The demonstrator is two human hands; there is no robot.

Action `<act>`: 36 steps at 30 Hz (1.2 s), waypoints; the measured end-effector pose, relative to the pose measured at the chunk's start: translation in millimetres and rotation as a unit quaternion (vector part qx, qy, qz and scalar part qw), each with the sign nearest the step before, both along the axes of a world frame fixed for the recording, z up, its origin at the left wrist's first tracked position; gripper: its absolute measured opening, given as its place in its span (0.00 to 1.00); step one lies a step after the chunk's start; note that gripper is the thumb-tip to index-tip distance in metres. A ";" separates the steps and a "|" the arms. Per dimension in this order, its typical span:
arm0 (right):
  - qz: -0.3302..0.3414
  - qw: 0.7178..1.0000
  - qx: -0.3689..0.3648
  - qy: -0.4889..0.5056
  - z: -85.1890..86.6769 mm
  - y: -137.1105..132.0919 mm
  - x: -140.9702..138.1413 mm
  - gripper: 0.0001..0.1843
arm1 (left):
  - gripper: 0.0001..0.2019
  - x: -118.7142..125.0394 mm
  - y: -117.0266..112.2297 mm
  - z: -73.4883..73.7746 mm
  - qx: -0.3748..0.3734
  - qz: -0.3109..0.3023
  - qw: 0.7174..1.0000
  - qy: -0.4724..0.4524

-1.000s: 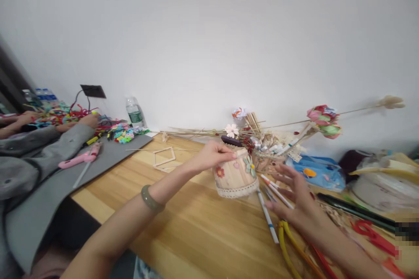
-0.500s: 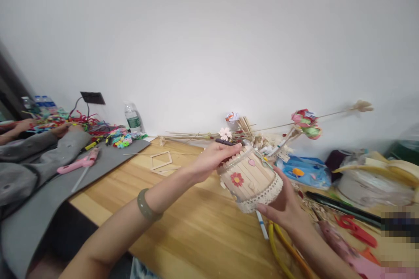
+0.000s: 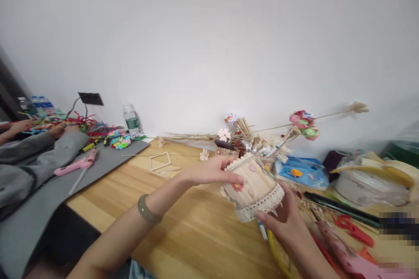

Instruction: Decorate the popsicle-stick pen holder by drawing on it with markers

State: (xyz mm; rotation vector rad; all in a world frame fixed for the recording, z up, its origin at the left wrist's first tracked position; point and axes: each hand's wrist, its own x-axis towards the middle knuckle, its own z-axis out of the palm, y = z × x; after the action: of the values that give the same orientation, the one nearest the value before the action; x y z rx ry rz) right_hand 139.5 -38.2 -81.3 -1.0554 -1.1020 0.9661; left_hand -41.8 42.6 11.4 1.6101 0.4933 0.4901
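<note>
Above the wooden table [image 3: 183, 231], a lace-trimmed stick cup [image 3: 255, 183] was gripped at a tilt between the left hand [image 3: 216, 171] and the right hand [image 3: 284, 212], with a blue packet [image 3: 304, 172] and a pink-and-green paper flower [image 3: 303, 124] left beyond it and a yellow handle [image 3: 276, 257] and a pink tool [image 3: 347, 250] crowded near the right forearm. Since a second before, when the right hand was held apart, the cup had been taken by both. Some right fingers were hidden behind it, and the pink tool was cut off below
</note>
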 end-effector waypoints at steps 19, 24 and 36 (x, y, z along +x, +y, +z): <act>-0.052 0.876 -0.008 -0.480 62.7 67.4 51.1 0.09 | 0.09 -2.0 32.0 -34.7 -0.093 0.083 0.988 0.086; -0.077 0.801 -0.016 -0.594 68.1 101.6 47.8 0.13 | 0.06 9.2 41.1 -33.3 -0.094 0.007 0.993 0.077; -0.075 0.618 0.038 -0.781 86.3 132.2 18.0 0.13 | 0.09 -2.9 59.8 -47.8 -0.124 -0.045 0.990 0.050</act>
State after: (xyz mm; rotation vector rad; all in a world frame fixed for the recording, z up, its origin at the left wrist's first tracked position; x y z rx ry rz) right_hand 157.5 94.0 5.0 -1.8916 -2.3090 -0.4962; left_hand -44.7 102.5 -36.4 1.4137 0.5324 0.2695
